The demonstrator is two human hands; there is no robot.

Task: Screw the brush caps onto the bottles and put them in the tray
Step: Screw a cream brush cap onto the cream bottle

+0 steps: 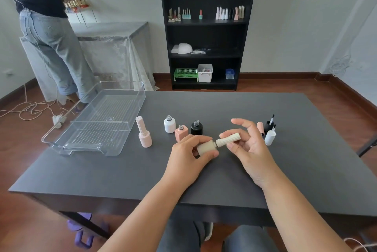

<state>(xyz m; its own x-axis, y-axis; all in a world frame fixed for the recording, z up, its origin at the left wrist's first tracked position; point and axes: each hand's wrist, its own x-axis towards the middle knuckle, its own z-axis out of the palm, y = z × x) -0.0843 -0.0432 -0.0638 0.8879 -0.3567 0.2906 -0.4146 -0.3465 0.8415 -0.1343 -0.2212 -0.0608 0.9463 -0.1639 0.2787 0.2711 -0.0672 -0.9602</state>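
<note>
Left hand [191,152] grips a cream matte rounded bottle [206,148], held on its side just above the dark grey matte table [224,180], fingers and thumb curled round its body; right hand [247,143] pinches a cream ribbed cylindrical brush cap [228,139] between thumb and fingertips, other fingers spread loose; cap sits at the bottle's neck, a sliver of neck visible between them (how far it is threaded on, cannot tell).

Clear hard-plastic rectangular tray [95,121] with ridged floor and a cross divider sits at the table's far-left, overhanging the edge; nothing inside it; a capped pale pink bottle with tall ribbed cap [143,132] stands upright just right of the tray.

Three uncapped bottles stand behind the left hand, threaded necks bare: white round glossy bottle [169,124], pink square bottle [181,132], black round bottle [196,127]; pink and black ones close together.

Behind the right hand: a white smooth cylindrical cap [270,137], a black cap with brush tip up [268,124], a pink cap [260,127] partly hidden by fingers; clustered, contact unclear.
</note>
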